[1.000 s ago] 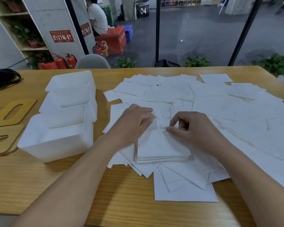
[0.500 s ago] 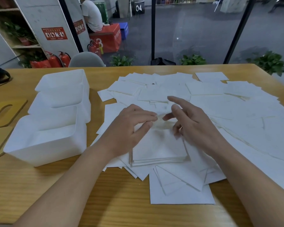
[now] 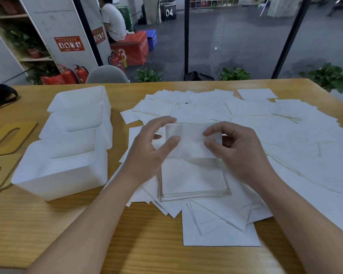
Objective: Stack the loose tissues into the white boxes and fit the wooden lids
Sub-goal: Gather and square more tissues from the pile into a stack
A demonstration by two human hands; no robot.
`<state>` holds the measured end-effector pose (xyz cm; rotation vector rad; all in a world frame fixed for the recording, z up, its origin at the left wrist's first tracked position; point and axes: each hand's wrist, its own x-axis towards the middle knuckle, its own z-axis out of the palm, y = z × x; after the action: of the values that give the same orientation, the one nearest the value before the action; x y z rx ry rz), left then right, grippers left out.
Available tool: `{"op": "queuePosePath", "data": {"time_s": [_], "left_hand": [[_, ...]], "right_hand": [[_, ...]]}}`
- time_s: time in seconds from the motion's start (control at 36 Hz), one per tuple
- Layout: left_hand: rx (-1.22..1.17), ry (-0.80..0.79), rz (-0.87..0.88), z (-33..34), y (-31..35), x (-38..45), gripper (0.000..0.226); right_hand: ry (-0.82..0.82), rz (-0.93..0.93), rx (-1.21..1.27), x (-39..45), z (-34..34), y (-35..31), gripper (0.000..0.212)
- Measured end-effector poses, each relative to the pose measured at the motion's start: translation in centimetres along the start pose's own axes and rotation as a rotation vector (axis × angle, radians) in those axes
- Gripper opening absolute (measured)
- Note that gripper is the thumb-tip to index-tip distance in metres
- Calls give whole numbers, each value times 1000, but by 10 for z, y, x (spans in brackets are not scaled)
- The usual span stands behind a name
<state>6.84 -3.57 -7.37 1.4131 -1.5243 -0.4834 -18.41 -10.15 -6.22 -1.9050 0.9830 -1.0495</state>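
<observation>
Thin white tissue (image 3: 188, 139) — blurred, pinched by left hand (image 3: 151, 153), right hand (image 3: 238, 151), above neat stack (image 3: 193, 179)

Three open white plastic boxes (image 3: 67, 155) can be counted in a row on the left. Two flat wooden lids with slot cutouts (image 3: 6, 139) are seen beside them. One squared-up stack of white tissues (image 3: 194, 182) is made out; loose white tissue sheets (image 3: 285, 135) are too many and overlapped to be counted.

Single head-worn wide-angle view, forward and down, close over the wooden table (image 3: 48, 224), glass wall beyond.
</observation>
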Motion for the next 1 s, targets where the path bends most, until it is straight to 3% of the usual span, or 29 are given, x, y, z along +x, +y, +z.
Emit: {"op": "queuePosePath", "data": {"time_s": [0.06,0.11,0.22,0.31,0.61,0.81,0.92,1.0], "left_hand": [[-87,0,-101,-2,1,3,57],[-195,-19,-178,-4,2,4,61],[-221,-21,-143,-8,2,1,39],[-217,-61,-137,-9,2,-4,35],[21,-246,-114,-15,3,-26,59],[114,-300,-81,-13,-2,-29,72],[142,-308,-92,-18,-6,-27,74],[164,-235,-115,-21,-9,-24,59]], "right_hand": [[-11,-30,44,1,-1,-1,17],[-22,-43,78,1,-2,-3,20],[-59,-19,130,1,-4,-1,21],[-54,20,85,3,-6,1,13],[-307,150,-135,3,-14,6,27],[-349,139,-214,2,-12,12,33],[-368,102,-266,1,-11,13,37],[-334,93,-260,2,-11,12,41]]}}
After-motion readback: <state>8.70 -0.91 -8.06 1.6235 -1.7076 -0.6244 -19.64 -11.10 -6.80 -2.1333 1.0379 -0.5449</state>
